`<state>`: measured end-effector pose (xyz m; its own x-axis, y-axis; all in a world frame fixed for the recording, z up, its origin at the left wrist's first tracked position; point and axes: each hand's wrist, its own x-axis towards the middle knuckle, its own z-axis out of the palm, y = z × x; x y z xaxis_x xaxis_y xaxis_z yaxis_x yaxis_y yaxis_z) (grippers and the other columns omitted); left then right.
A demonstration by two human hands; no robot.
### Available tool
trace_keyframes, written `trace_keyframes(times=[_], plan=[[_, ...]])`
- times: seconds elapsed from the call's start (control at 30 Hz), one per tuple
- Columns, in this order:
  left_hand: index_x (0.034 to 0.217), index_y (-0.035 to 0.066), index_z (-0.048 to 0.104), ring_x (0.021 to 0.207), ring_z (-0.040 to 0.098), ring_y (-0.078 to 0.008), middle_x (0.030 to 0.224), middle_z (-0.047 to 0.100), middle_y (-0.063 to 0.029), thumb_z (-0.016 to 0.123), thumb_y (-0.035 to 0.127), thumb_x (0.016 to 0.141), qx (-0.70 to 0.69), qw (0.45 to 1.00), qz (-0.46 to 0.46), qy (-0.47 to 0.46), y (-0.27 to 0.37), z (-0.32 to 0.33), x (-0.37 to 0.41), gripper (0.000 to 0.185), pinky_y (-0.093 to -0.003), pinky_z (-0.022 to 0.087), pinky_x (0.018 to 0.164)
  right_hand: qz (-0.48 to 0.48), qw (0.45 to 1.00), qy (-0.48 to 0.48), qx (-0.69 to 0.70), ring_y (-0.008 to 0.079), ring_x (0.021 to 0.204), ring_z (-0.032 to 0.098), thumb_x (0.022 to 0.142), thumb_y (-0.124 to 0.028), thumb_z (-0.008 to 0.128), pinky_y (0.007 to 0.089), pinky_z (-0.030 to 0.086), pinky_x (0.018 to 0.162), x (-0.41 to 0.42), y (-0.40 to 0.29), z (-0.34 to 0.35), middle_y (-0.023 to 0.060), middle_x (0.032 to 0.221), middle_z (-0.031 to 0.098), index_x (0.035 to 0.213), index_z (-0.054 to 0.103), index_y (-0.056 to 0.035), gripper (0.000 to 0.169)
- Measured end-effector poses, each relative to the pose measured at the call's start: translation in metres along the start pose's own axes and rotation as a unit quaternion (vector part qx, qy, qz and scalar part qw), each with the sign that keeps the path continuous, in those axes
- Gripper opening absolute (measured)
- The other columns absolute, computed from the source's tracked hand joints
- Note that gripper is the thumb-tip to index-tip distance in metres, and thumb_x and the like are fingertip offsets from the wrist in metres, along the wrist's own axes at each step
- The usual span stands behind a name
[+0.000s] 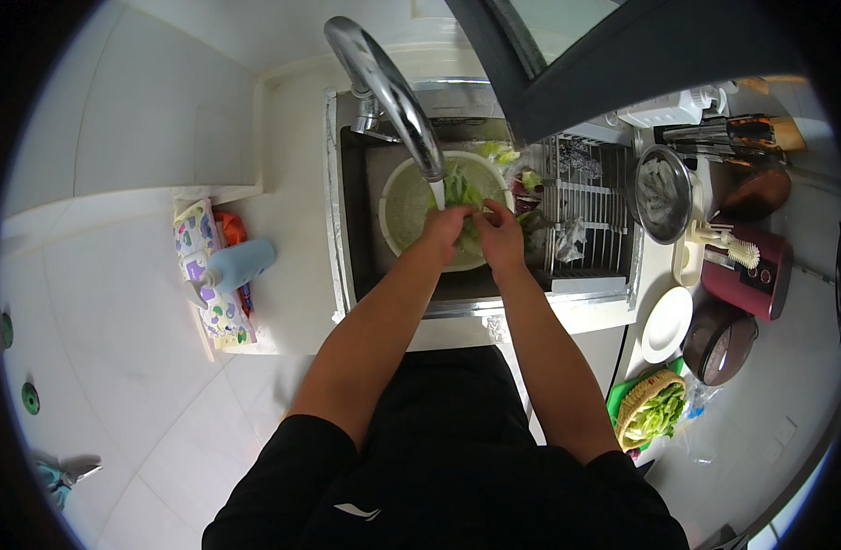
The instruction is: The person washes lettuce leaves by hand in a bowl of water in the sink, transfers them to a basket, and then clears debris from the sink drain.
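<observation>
Both of my hands are over a pale round colander [395,218] in the sink [365,278]. My left hand [448,230] grips green leafy vegetable [461,189] from the left side. From the right, my right hand [501,234] pinches the same leaves, its fingertips close to the left hand's. A stream of water [437,195] runs from the curved chrome faucet [393,82] beside the leaves. My fingers hide part of the greens. Loose leaf scraps [528,182], some green and some purplish, lie in the sink right of the colander.
A metal dish rack [589,206] fills the sink's right side. A dark window frame [585,75] juts over the back right. Right of the sink are a metal bowl [663,194], a white plate [668,324] and a basket of greens [650,412]. At left stands a blue pump bottle [241,265].
</observation>
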<state>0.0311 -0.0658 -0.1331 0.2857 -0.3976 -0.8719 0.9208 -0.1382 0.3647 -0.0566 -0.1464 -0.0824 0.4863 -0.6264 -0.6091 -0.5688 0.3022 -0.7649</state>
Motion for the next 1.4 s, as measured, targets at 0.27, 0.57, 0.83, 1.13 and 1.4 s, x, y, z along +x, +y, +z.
trace_keyframes(times=[0.27, 0.57, 0.83, 1.13, 1.4], plan=[[0.12, 0.003, 0.061, 0.1, 0.066, -0.0258, 0.111, 0.065, -0.0099, 0.065, 0.017, 0.089, -0.073, 0.995, -0.03, -0.058, 0.007, -0.003, -0.015, 0.034, -0.0395, 0.056, 0.086, 0.151, 0.935, -0.056, 0.315, 0.0165, 0.095, 0.062, 0.092, -0.025, 0.07, 0.0299, 0.048, 0.079, 0.005, 0.004, -0.021, 0.0038, 0.111, 0.064, 0.133, 0.057, -0.0093, 0.047], [0.115, -0.006, 0.062, 0.081, 0.065, -0.0251, 0.104, 0.065, -0.0136, 0.07, 0.016, 0.083, 0.032, 0.999, 0.012, 0.039, 0.017, -0.031, -0.024, 0.04, -0.0387, 0.054, 0.069, 0.181, 0.978, -0.022, 0.101, 0.0226, 0.081, 0.065, 0.088, -0.027, 0.07, 0.0383, 0.052, 0.069, 0.01, -0.015, 0.015, 0.0119, 0.104, 0.069, 0.123, 0.061, -0.0075, 0.041], [0.124, -0.001, 0.06, 0.092, 0.063, -0.0236, 0.108, 0.065, -0.0108, 0.07, 0.024, 0.088, -0.078, 0.987, 0.081, 0.113, 0.015, -0.052, -0.031, 0.045, -0.0391, 0.051, 0.075, -0.149, 0.937, -0.041, -0.312, 0.0369, 0.106, 0.065, 0.085, -0.024, 0.068, 0.0459, 0.052, 0.088, 0.035, -0.008, 0.077, 0.0263, 0.106, 0.067, 0.119, 0.057, -0.0035, 0.041], [0.125, 0.008, 0.057, 0.11, 0.063, -0.0272, 0.119, 0.065, -0.0094, 0.046, 0.032, 0.1, -0.199, 0.976, 0.04, -0.078, 0.02, -0.051, -0.047, 0.036, -0.0437, 0.05, 0.097, -0.1, 0.917, -0.075, -0.378, 0.0351, 0.118, 0.06, 0.089, -0.019, 0.062, 0.0444, 0.051, 0.097, 0.045, -0.032, 0.076, 0.017, 0.124, 0.062, 0.127, 0.061, -0.0118, 0.039], [0.118, 0.013, 0.059, 0.104, 0.062, -0.0242, 0.11, 0.065, -0.0053, 0.047, 0.034, 0.097, -0.178, 0.983, -0.005, -0.046, 0.019, -0.043, -0.048, 0.033, -0.0409, 0.052, 0.084, -0.179, 0.901, -0.098, -0.383, 0.0359, 0.115, 0.061, 0.087, -0.013, 0.06, 0.045, 0.05, 0.097, 0.004, -0.048, 0.05, 0.0142, 0.125, 0.064, 0.125, 0.061, -0.0151, 0.039]])
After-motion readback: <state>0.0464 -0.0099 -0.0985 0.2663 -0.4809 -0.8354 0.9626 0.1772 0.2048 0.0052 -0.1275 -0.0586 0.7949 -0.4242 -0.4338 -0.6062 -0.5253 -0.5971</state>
